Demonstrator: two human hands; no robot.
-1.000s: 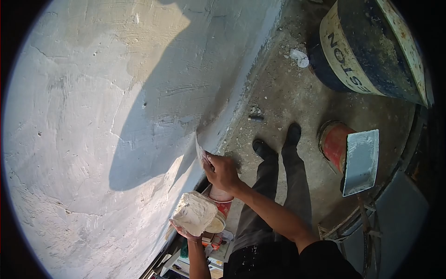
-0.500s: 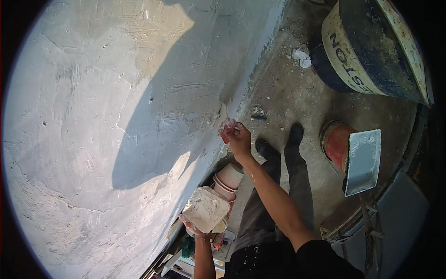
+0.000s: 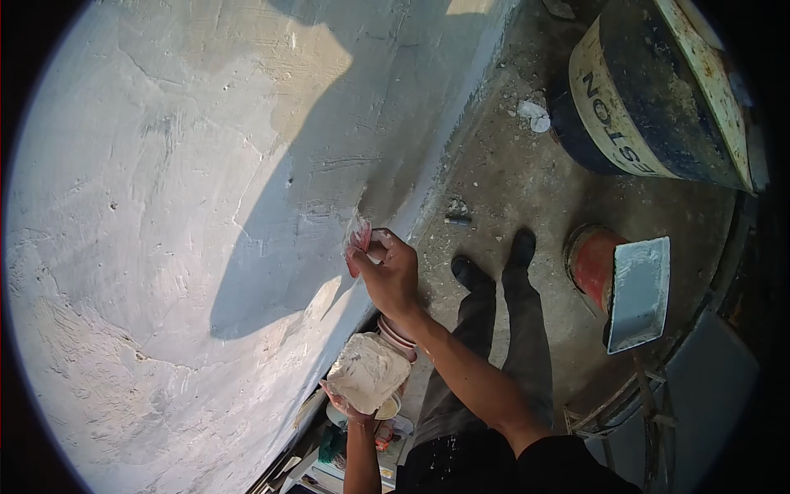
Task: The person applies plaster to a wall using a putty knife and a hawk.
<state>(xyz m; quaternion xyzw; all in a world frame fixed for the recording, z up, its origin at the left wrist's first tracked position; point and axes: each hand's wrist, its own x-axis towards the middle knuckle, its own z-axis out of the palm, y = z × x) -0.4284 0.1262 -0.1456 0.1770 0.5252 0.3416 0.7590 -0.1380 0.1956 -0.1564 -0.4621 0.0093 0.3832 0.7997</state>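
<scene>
My right hand (image 3: 385, 267) pinches a small red scraper (image 3: 359, 249) whose whitish edge lies against the plastered wall (image 3: 164, 214), low down near the floor. Lower in the view, my left hand (image 3: 349, 407) holds a squarish container of pale plaster (image 3: 369, 372) from beneath, its fingers curled at the left edge. The plaster has an uneven surface. My shadow falls over the wall around the scraper.
Stacked buckets (image 3: 397, 336) stand behind the plaster container. At the right are a red bucket (image 3: 594, 262), a white-coated tray (image 3: 640, 295) and a big dark drum (image 3: 613, 99). A wooden frame (image 3: 665, 420) is at lower right. Debris lies on the floor (image 3: 494, 177).
My right hand has moved left along the wall with the red scraper, now higher above the floor edge. My left hand and the container have stayed nearly in place.
</scene>
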